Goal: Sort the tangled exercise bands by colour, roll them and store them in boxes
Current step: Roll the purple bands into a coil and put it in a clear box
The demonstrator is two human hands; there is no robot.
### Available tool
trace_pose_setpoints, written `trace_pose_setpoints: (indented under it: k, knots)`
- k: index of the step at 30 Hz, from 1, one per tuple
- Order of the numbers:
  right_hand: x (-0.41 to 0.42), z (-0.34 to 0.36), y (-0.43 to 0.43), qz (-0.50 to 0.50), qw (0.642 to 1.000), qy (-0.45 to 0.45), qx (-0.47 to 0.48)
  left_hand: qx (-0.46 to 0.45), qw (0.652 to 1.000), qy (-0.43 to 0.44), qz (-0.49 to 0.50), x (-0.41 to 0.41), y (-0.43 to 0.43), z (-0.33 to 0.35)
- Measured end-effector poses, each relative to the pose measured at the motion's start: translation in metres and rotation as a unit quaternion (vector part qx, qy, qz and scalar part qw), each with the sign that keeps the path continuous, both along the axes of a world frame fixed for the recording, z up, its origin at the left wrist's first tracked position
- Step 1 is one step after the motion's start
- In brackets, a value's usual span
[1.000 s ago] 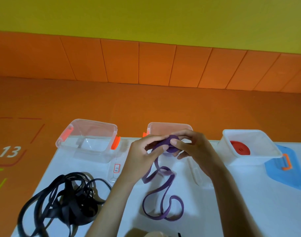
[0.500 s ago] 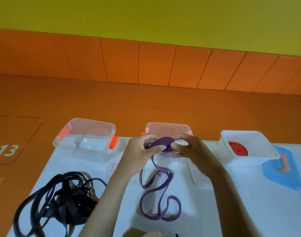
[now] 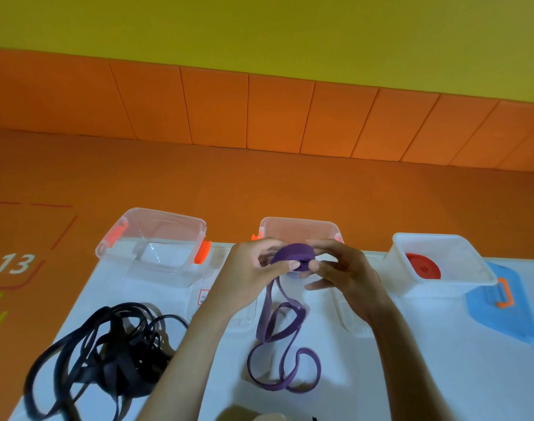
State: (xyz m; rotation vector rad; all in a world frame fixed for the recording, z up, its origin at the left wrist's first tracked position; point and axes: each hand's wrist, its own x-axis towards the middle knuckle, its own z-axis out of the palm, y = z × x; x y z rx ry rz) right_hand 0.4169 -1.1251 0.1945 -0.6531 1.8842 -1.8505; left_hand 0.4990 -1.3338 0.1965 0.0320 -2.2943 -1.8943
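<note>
Both hands hold a purple exercise band [image 3: 293,256] partly wound into a flat roll above the table's far middle. My left hand [image 3: 253,275] pinches the roll's left side with thumb and fingers; my right hand [image 3: 341,275] pinches its right side. The band's loose tail [image 3: 282,354] hangs down and loops on the white table. A tangle of black bands [image 3: 107,357] lies at the near left. A rolled red band [image 3: 423,265] sits inside the white box [image 3: 478,262] at the right.
Two clear boxes with orange latches stand at the far edge, one at the left [image 3: 156,241] and one behind my hands [image 3: 299,227]. A blue lid [image 3: 502,311] lies at the right. Clear lids [image 3: 344,311] lie flat on the white table [image 3: 411,360].
The purple roll has grown a little as both hands turn it, and the loose tail on the table has shortened and shifted. The view has drifted slightly.
</note>
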Motion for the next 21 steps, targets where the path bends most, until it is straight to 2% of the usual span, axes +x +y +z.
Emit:
trace_pose_setpoints:
  k: [3,9,11,13,15,17,21]
  knots:
    - [-0.003,0.006,0.002,0.004,1.0,0.015,0.013,-0.016,1.0,0.007,-0.002,0.001,0.001,0.0]
    - [0.007,-0.01,-0.009,-0.015,0.991,-0.077,-0.106,0.089,0.995,0.019,0.032,0.002,0.004,0.002]
    - [0.012,-0.016,-0.012,0.004,0.993,-0.082,-0.081,0.051,0.998,0.008,0.031,0.003,-0.002,0.0]
    - [0.01,-0.013,-0.011,0.007,1.0,-0.021,0.0,-0.045,0.999,0.001,0.017,0.005,-0.004,-0.005]
    - [0.005,-0.008,-0.01,0.005,0.999,0.015,0.037,-0.111,0.994,0.002,0.007,0.007,-0.001,-0.006]
    - [0.001,-0.005,-0.009,-0.013,1.0,-0.001,0.015,-0.088,0.996,-0.001,0.014,0.006,0.002,-0.004]
    - [0.005,-0.012,-0.01,-0.026,0.995,-0.047,-0.09,-0.023,0.999,0.014,0.027,0.004,-0.002,0.003]
